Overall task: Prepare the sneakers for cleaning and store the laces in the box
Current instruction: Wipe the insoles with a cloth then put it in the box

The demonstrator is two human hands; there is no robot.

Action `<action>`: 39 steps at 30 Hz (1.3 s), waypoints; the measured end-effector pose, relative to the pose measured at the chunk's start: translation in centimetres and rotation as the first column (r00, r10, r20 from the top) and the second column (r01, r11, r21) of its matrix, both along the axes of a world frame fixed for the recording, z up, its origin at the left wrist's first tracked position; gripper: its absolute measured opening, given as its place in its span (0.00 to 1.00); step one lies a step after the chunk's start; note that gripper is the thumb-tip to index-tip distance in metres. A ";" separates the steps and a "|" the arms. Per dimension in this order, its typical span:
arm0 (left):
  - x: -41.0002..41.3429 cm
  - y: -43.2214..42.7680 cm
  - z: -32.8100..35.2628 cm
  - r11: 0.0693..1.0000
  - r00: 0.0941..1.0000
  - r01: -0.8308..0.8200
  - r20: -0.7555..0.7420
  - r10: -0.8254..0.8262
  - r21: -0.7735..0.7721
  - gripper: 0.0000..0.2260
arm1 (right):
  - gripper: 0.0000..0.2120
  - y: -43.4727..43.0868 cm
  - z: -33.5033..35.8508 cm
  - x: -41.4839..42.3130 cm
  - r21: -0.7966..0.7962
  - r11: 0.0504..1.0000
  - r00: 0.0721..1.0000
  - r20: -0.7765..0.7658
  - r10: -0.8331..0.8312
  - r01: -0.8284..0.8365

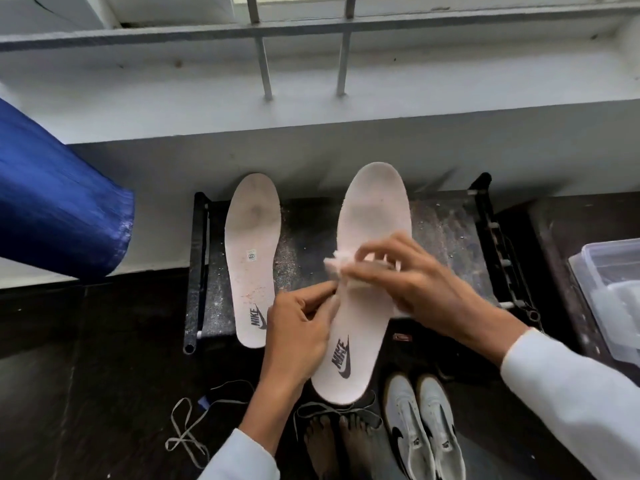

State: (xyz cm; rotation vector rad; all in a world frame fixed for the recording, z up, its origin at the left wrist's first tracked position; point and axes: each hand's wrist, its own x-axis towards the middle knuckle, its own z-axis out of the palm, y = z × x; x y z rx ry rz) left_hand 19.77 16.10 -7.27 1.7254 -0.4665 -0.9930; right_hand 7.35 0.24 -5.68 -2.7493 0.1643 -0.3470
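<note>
My left hand (298, 327) grips the left edge of a white insole (372, 216) held up in front of me, logo end toward me. My right hand (408, 278) presses a small white wipe (334, 264) against the insole's middle. A second white insole (252, 244) lies flat on the dusty black rack (446, 230). Two white laceless sneakers (424, 431) stand side by side on the dark floor at lower right. Loose grey laces (187, 434) lie on the floor at lower left, and another lace (311, 408) lies near my bare feet.
A clear plastic box (609, 289) sits at the right edge. A blue cloth (52, 195) hangs at the left. A white window ledge with metal bars (265, 64) runs behind the rack.
</note>
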 end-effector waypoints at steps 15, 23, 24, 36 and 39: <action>-1.3 1.4 -0.1 0.999 0.999 -0.031 0.036 0.030 0.039 0.13 | 0.17 0.8 2.3 -0.6 0.016 0.986 0.950 0.264 -0.167 0.169; -1.8 1.6 -0.1 0.997 0.999 -0.033 0.041 0.030 0.073 0.12 | 0.20 -5.5 -3.1 0.5 -0.049 0.973 0.973 -0.027 -0.229 0.228; -1.8 1.5 -0.1 0.996 0.999 -0.028 0.041 0.025 0.081 0.11 | 0.17 -6.7 -3.0 0.8 -0.051 0.953 0.954 -0.004 -0.301 0.300; -1.5 1.7 0.5 0.997 0.999 -0.041 0.026 0.039 0.069 0.12 | 0.24 1.1 -0.1 -1.7 -0.024 0.999 0.999 0.031 0.027 -0.026; -1.6 2.1 0.6 0.997 0.999 -0.047 0.012 0.047 0.062 0.12 | 0.28 -1.3 -2.4 -1.5 -0.031 0.999 0.999 -0.034 -0.039 0.038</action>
